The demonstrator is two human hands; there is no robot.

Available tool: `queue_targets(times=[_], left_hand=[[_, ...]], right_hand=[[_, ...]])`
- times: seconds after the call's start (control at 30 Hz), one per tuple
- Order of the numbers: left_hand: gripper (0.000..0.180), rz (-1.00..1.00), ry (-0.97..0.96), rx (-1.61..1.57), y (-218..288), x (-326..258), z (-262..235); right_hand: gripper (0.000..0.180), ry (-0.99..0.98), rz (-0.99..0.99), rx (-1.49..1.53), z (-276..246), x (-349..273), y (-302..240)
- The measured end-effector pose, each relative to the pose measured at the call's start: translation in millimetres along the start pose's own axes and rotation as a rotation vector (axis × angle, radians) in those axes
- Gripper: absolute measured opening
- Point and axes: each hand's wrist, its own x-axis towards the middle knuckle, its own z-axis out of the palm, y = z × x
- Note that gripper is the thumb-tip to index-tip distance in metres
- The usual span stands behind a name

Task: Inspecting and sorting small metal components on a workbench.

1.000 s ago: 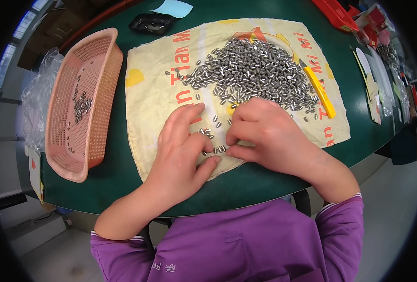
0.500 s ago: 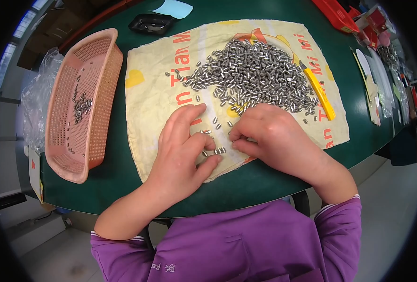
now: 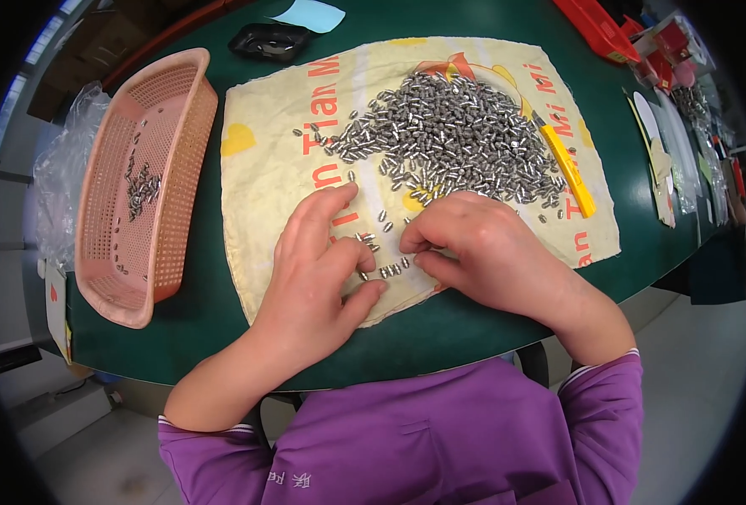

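On the cream cloth (image 3: pixel 255 189) lies a big heap of small silvery barrel-shaped metal pieces (image 3: pixel 465 135). My left hand (image 3: pixel 310 261) rests on the cloth left of the heap, its fingers apart. Its thumb and index finger curve around the left end of a short row of the same pieces (image 3: pixel 390 271). My right hand (image 3: pixel 474 240) is at the row's right end, thumb and index finger pinched together. One metal piece (image 3: pixel 405 263) shows right at those fingertips. A few loose pieces (image 3: pixel 384 221) lie between the hands and the heap. The right palm is hidden.
A yellow utility knife (image 3: pixel 570 172) lies right of the heap. To the left stands a pink perforated basket (image 3: pixel 189 168) with some metal pieces inside, beside clear plastic wrap (image 3: pixel 61 185). A black tray (image 3: pixel 268 42) and red bin (image 3: pixel 596 29) sit farther back on the green table (image 3: pixel 373 353).
My right hand has shifted slightly left toward the row, and a piece now shows at its fingertips beside the row. The left hand stays almost still. The whole view has slid a little.
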Motion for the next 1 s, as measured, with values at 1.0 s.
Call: queue_targets(times=[1.0], left_hand=[[0.018,0.044,0.012,-0.015,1,0,9]], right_hand=[[0.009,-0.011,-0.018,-0.105,-10,-1,0]])
